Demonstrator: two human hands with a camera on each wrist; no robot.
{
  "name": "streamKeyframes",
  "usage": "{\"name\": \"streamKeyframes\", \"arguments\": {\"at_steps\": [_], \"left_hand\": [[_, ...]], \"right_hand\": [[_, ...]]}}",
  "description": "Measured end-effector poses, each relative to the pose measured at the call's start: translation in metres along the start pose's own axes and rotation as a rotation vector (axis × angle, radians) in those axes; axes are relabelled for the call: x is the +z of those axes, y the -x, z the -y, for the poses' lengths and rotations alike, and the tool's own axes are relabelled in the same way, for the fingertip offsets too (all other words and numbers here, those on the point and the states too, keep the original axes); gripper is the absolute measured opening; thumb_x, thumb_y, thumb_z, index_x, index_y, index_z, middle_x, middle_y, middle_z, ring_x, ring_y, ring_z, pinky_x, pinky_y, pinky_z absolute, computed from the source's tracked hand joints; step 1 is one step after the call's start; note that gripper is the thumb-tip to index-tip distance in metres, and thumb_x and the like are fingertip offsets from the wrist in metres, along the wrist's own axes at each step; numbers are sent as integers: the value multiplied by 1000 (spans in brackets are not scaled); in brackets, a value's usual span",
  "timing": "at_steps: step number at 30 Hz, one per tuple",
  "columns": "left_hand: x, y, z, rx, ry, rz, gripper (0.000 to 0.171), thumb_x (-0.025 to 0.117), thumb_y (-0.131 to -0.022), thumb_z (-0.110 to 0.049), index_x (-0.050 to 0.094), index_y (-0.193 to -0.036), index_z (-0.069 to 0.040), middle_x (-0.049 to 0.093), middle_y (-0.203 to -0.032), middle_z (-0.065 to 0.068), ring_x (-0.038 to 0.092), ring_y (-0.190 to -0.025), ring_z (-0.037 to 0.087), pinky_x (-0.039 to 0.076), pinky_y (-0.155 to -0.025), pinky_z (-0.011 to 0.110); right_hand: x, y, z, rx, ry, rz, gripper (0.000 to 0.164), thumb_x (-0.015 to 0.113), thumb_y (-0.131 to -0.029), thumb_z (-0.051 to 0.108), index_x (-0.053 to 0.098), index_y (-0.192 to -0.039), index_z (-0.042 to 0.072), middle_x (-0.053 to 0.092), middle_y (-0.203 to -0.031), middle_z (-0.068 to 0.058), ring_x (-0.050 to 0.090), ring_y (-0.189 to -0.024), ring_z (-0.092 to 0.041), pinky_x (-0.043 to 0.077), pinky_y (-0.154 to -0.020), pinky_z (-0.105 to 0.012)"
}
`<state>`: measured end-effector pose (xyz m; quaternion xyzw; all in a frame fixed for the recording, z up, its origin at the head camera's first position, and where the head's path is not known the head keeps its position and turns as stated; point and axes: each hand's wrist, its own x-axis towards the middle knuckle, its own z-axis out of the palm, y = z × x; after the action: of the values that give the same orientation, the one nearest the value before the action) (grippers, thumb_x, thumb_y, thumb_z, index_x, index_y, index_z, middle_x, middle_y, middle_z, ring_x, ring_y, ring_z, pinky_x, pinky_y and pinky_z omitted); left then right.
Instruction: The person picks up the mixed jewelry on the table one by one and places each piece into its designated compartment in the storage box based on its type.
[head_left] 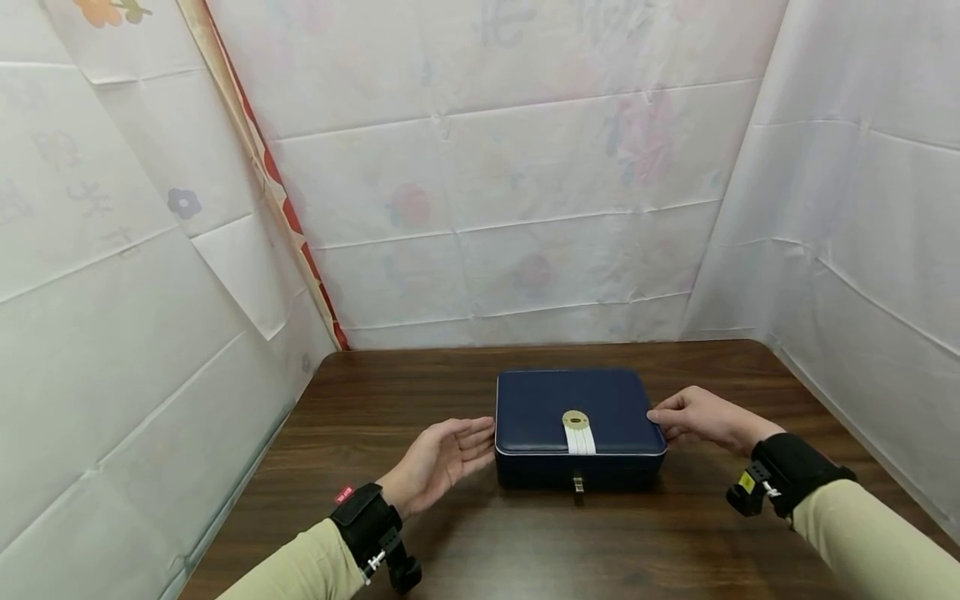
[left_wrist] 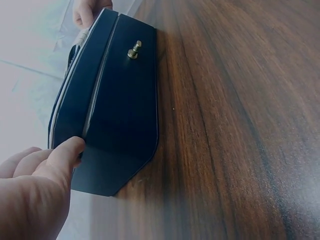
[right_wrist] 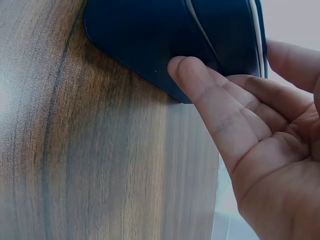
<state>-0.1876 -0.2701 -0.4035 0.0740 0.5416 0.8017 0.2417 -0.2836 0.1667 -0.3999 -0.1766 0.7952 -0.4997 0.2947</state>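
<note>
A navy jewelry box (head_left: 536, 412) with pale piping sits closed on the table. Its lid carries a white strap (head_left: 579, 440) with a round gold emblem (head_left: 575, 420). A small gold latch (left_wrist: 134, 50) stands out from the front face below the lid. At the box's left side, my left hand (head_left: 438, 462) has its fingers extended, palm turned up, fingertips right at the side near the lid seam. My right hand (head_left: 708, 418) holds the right side, thumb on the lid's edge and the other fingers against the side below it.
The brown wood-grain table (head_left: 360, 417) has rounded far corners. White sheets with faint prints hang behind it (head_left: 487, 192) and along both sides. A red-and-cream trim (head_left: 288, 212) runs down the back left corner. Each wrist wears a black strap with a small camera.
</note>
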Motion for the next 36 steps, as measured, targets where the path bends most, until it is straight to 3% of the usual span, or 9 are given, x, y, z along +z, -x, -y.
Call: {"name": "streamKeyframes", "arguments": {"at_steps": [18, 27, 36], "left_hand": [[-3, -1, 6, -12, -38, -4, 59, 36, -109, -26, 28, -156, 8, 28, -163, 26, 28, -151, 36, 32, -120, 44], [-5, -1, 7, -18, -31, 5, 61, 40, -109, -29, 28, -156, 8, 27, -163, 26, 28, -151, 36, 32, -120, 44], [-8, -5, 3, -17, -103, -30, 60, 42, -108, -27, 31, -154, 9, 34, -160, 25, 33, -149, 35, 34, -118, 44]], "right_hand": [[5, 2, -2, -10, 3, -28, 41, 60, -105, 28, 69, -123, -7, 75, -110, -17, 73, -101, -29, 58, -91, -51], [6, 3, -4, 2, 5, -43, 41, 60, -105, 28, 68, -124, -7, 72, -117, -18, 73, -102, -30, 58, -90, -50], [8, 3, -2, 28, 21, -77, 45, 62, -104, 29, 65, -128, -9, 74, -112, -16, 73, -100, -30, 59, -88, -49]]}}
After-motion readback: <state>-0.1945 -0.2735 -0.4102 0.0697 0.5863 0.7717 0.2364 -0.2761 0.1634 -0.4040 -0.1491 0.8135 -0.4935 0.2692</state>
